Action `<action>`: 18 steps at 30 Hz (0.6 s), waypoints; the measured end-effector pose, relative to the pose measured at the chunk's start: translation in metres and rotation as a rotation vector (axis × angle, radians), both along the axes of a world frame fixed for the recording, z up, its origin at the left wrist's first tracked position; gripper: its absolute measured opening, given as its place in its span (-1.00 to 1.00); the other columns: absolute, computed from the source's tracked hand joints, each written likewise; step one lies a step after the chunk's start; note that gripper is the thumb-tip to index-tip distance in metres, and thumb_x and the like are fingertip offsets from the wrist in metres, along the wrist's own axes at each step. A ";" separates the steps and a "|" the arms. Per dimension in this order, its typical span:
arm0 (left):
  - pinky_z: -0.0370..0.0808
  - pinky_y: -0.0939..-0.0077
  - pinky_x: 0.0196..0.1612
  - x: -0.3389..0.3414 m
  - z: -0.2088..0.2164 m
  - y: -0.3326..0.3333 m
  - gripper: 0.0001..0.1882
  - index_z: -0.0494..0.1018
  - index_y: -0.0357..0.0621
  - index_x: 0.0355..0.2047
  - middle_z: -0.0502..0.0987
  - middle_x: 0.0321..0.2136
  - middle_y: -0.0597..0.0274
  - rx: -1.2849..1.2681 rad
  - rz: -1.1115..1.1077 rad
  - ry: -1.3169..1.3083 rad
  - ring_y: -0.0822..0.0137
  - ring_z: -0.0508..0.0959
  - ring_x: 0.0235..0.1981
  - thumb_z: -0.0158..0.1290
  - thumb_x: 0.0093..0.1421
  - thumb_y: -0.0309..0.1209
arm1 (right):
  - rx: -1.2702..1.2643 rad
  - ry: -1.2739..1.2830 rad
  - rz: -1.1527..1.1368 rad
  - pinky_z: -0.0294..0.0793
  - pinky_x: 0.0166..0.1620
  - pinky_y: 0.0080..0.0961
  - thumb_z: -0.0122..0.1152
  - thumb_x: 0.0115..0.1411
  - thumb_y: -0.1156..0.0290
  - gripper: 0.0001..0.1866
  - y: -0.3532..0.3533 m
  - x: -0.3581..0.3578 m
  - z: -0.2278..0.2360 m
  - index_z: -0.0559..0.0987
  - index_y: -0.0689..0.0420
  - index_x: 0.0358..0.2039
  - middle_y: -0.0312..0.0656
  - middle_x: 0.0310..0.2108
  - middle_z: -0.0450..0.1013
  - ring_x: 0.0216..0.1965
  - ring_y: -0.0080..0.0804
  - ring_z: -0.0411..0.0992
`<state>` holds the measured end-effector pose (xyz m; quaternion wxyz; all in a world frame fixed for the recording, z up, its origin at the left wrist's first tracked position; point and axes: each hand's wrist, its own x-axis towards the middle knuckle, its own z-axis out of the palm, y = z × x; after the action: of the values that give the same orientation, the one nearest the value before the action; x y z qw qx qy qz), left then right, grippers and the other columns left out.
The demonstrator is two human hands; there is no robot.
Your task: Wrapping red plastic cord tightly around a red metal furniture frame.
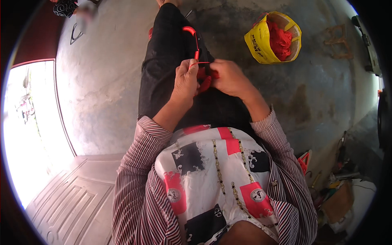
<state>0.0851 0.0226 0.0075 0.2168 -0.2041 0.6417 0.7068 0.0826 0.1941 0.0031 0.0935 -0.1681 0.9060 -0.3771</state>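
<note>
My left hand (186,81) is closed over my black-trousered lap, thumb and fingers pinching a thin red cord (202,63). That cord stretches across to my right hand (230,78), which is curled and a little blurred, with the cord's end at its fingertips. Beyond the left fingertips, a thin red strand with a thicker curved red piece (189,30) lies along my leg. Below the cord, between my hands, hangs a bunched red piece (205,84), partly hidden by the fingers. Its exact kind cannot be made out.
A yellow bag (256,43) holding loose red material (280,41) stands open on the concrete floor (98,90), ahead to the right. A small wooden frame (338,41) is farther right. A panelled door (77,200) is at lower left, beside a bright doorway. Assorted clutter (339,196) lies at lower right.
</note>
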 end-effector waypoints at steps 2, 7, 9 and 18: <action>0.40 0.58 -0.38 -0.004 -0.007 0.001 -0.82 0.44 -0.21 -0.23 0.40 -0.41 0.27 -0.256 -0.071 0.301 0.43 0.43 -0.47 -0.05 0.32 -0.35 | -0.040 -0.019 -0.016 0.46 -0.28 -0.32 0.29 -0.10 0.45 -0.76 -0.005 -0.003 -0.002 0.57 0.25 -0.37 -0.08 -0.34 0.46 -0.34 -0.10 0.49; 0.48 0.30 -0.33 -0.012 0.017 -0.002 -0.92 0.42 -0.21 -0.36 0.45 -0.34 0.06 -0.716 -0.099 0.891 0.06 0.51 -0.39 0.10 0.14 -0.55 | -0.438 0.135 -0.261 0.51 -0.27 -0.38 0.28 -0.07 0.53 -0.77 -0.008 0.006 0.023 0.59 0.22 -0.32 -0.10 -0.30 0.49 -0.30 -0.21 0.53; 0.48 0.31 -0.37 -0.004 0.034 0.003 -0.93 0.42 -0.20 -0.36 0.45 -0.33 0.07 -0.692 -0.164 0.987 0.05 0.51 -0.43 0.10 0.14 -0.54 | -0.435 0.177 -0.181 0.53 -0.24 -0.45 0.33 -0.07 0.55 -0.67 -0.010 0.013 0.030 0.58 0.20 -0.22 -0.15 -0.19 0.47 -0.27 -0.29 0.54; 0.16 0.71 -0.57 -0.022 0.053 -0.002 -0.86 0.42 -0.10 -0.40 0.31 -0.59 0.48 0.069 -0.041 0.037 0.65 0.25 -0.58 0.00 0.27 -0.33 | -1.225 -0.153 -0.459 0.41 0.08 -0.35 0.24 0.19 0.35 -0.70 0.046 0.017 0.053 0.54 0.17 -0.08 -0.17 -0.02 0.45 -0.06 -0.30 0.47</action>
<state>0.0632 0.0208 0.0602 0.2261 -0.1700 0.6250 0.7276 0.0999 0.2402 0.0559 -0.0380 0.0339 0.5312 -0.8457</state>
